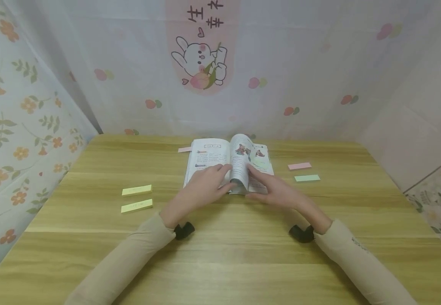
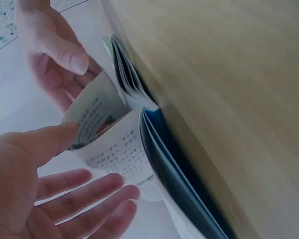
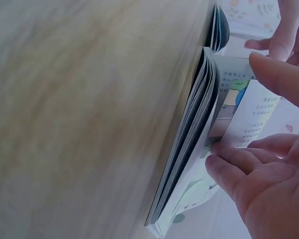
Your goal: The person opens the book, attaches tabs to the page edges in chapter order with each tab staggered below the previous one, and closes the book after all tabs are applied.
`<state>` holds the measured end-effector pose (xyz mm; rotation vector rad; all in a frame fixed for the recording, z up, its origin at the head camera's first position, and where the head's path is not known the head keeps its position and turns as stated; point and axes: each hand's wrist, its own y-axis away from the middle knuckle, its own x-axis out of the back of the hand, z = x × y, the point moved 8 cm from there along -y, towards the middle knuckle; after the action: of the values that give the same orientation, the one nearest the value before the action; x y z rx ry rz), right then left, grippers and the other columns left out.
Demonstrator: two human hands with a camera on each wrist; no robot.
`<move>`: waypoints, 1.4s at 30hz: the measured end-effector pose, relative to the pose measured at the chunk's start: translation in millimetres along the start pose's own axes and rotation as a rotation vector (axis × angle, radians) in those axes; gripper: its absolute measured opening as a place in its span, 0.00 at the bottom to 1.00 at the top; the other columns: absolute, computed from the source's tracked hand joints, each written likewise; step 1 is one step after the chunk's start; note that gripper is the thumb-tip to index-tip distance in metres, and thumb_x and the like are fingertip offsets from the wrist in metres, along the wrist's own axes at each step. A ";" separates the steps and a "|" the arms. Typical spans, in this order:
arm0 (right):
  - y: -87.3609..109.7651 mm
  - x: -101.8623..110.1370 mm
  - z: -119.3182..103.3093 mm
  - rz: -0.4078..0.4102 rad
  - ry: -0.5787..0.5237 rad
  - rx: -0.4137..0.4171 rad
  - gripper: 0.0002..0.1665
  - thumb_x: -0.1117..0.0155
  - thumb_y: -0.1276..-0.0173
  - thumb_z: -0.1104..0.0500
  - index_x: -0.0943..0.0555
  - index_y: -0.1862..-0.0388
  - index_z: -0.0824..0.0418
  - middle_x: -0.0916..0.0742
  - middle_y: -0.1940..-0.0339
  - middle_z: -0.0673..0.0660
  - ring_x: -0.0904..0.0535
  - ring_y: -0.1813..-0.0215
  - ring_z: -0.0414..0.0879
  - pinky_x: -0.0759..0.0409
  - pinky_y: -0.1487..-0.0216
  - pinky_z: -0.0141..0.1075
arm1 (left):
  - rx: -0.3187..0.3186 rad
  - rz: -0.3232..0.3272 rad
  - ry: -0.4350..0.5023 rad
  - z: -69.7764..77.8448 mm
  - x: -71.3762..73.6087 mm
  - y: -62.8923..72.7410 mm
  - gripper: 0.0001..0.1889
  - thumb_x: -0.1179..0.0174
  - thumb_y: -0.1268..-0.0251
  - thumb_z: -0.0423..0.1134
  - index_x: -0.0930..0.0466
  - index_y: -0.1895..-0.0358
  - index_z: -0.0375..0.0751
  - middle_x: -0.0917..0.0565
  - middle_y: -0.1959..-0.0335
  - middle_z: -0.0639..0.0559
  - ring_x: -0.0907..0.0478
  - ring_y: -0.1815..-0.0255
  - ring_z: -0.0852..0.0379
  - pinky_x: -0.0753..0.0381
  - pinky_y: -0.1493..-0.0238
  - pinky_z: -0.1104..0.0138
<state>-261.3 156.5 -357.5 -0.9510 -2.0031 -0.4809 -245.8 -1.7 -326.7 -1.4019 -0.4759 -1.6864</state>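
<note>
An open book with printed text and small coloured pictures lies near the table's far edge. One of its pages stands raised and curved at the middle. My left hand is over the lower left page, its fingers spread; in the left wrist view the thumb is right at the edge of the raised page. My right hand is at the right page, with its thumb apart from its fingers. The fingertips touch the paper there in the right wrist view. A pink strip sticks out from the book's left side.
Two yellow sticky-note pads lie on the wooden table left of the book. To its right lie a pink strip pad and a green strip pad. A patterned curtain hangs behind the table.
</note>
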 end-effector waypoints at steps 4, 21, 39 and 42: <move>-0.7 0.5 0.6 0.014 -0.001 0.012 0.54 0.31 0.30 0.45 0.49 0.17 0.62 0.38 0.20 0.62 0.40 0.22 0.57 0.37 0.27 0.55 | -0.044 0.044 -0.018 3.4 -0.3 -1.8 0.21 0.37 0.28 0.44 0.25 0.39 0.36 0.17 0.60 0.46 0.20 0.66 0.54 0.19 0.69 0.60; 0.9 13.0 10.4 0.137 -0.079 -0.098 0.39 0.44 0.21 0.49 0.41 0.22 0.69 0.32 0.23 0.66 0.36 0.24 0.61 0.37 0.27 0.56 | -0.068 0.070 0.077 6.3 -4.6 -4.5 0.10 0.44 0.27 0.28 0.23 0.46 0.34 0.21 0.69 0.46 0.27 0.71 0.54 0.23 0.69 0.65; 4.3 26.1 15.8 0.294 -0.294 -0.226 0.19 0.42 0.22 0.50 0.21 0.46 0.66 0.15 0.75 0.58 0.21 0.75 0.48 0.23 0.74 0.37 | -0.086 0.077 0.057 20.1 -10.7 -8.4 0.10 0.44 0.30 0.26 0.24 0.49 0.32 0.18 0.69 0.43 0.25 0.73 0.54 0.23 0.72 0.66; 6.1 31.1 13.9 0.341 -0.334 -0.215 0.24 0.42 0.22 0.55 0.25 0.36 0.71 0.15 0.74 0.59 0.22 0.75 0.49 0.21 0.71 0.35 | -0.112 0.099 0.062 25.4 -10.3 -9.8 0.08 0.45 0.30 0.25 0.24 0.51 0.33 0.18 0.70 0.43 0.25 0.74 0.53 0.23 0.72 0.66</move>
<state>-274.9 183.0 -340.0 -1.5604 -2.0453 -0.3688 -238.6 26.5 -326.6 -1.4246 -0.2761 -1.6922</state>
